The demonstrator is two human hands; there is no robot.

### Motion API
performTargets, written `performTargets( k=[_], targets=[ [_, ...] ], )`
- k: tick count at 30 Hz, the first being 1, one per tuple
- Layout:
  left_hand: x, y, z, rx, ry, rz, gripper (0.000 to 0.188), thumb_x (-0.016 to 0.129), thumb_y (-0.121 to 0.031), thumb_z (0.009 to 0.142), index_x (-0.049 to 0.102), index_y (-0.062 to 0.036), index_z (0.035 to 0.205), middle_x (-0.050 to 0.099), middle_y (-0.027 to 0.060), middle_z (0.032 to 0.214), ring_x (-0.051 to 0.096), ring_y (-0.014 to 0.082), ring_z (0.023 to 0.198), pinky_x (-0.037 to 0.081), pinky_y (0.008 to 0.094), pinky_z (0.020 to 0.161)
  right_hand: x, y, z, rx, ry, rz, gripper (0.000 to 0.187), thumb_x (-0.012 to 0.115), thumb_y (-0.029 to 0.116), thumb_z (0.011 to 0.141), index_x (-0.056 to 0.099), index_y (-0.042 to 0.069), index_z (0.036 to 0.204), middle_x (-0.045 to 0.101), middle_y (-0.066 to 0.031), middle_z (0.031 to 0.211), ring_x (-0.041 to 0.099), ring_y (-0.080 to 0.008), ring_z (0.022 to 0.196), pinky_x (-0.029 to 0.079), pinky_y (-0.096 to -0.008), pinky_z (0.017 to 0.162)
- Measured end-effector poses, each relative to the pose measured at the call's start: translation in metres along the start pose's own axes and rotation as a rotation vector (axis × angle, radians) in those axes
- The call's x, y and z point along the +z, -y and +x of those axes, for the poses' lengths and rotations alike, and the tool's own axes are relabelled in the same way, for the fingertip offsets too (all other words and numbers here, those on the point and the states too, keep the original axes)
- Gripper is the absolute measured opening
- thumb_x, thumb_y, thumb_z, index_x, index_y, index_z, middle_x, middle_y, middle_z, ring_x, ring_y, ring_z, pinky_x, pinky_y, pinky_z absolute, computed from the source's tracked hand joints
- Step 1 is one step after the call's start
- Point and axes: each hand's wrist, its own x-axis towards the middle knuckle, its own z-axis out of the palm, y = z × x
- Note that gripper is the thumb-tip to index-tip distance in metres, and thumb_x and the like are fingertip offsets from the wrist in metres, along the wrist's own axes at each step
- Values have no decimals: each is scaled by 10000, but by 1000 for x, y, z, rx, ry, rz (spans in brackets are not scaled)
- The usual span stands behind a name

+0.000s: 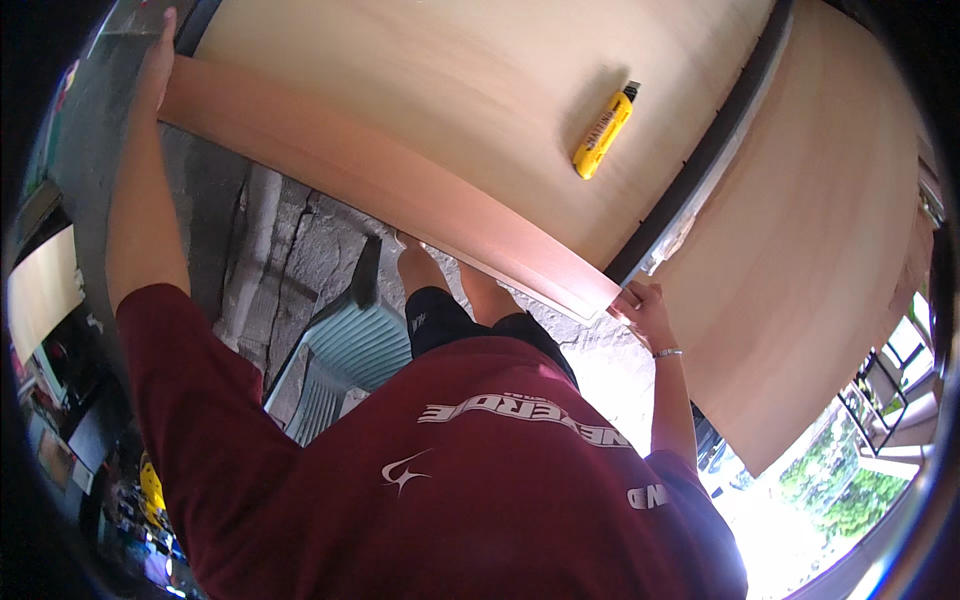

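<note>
A long reddish-brown wooden strip (400, 190) lies along the near edge of a pale wooden panel (440, 80). My left hand (158, 65) rests against the strip's left end, fingers stretched out and pointing away from me; its thumb is hard to make out. At the opposite end, the fingers of my right hand (643, 308) curl closed on the strip's corner, beside a dark bar (700, 150). A yellow utility knife (604, 132) with a black tip lies on the panel, apart from both hands.
Another large wooden sheet (800, 230) extends past the dark bar on the right. Below the strip, a grey-green slatted plastic chair (350, 345) stands by my legs on rough, cracked ground (320, 235). Assorted items crowd the far left.
</note>
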Motion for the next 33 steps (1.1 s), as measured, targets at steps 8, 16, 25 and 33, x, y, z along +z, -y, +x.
performTargets(
  k=[8,16,25,33],
  targets=[
    [0,3,0,-154,-109,-63,1054,303,-815,908,396,67,1476,368,259,1549,328,361,1463,247,426,1185,-2,15,6,-86,31,151,355,789,344,817,702,8,891,700,-156,877,665,-321,855,507,-418,758],
    [7,-38,-47,-40,-202,119,891,224,-692,994,609,53,1294,575,258,1368,487,406,1333,322,470,1119,-2,58,-23,75,-310,255,407,761,290,869,627,43,1165,662,-126,1134,641,-319,1084,494,-413,954],
    [2,-21,-32,-46,-119,13,953,189,-722,982,549,83,1342,538,276,1399,465,412,1350,319,470,1132,98,35,-76,372,-773,342,323,630,282,981,619,19,1169,642,-125,1117,617,-228,960,495,-375,792],
    [11,-47,-57,-104,52,-87,1045,111,-788,934,399,68,1461,412,264,1513,361,401,1429,278,443,1179,326,127,-220,824,-176,651,346,533,340,995,693,54,884,703,-89,767,661,-191,678,517,-353,604]
  ],
)
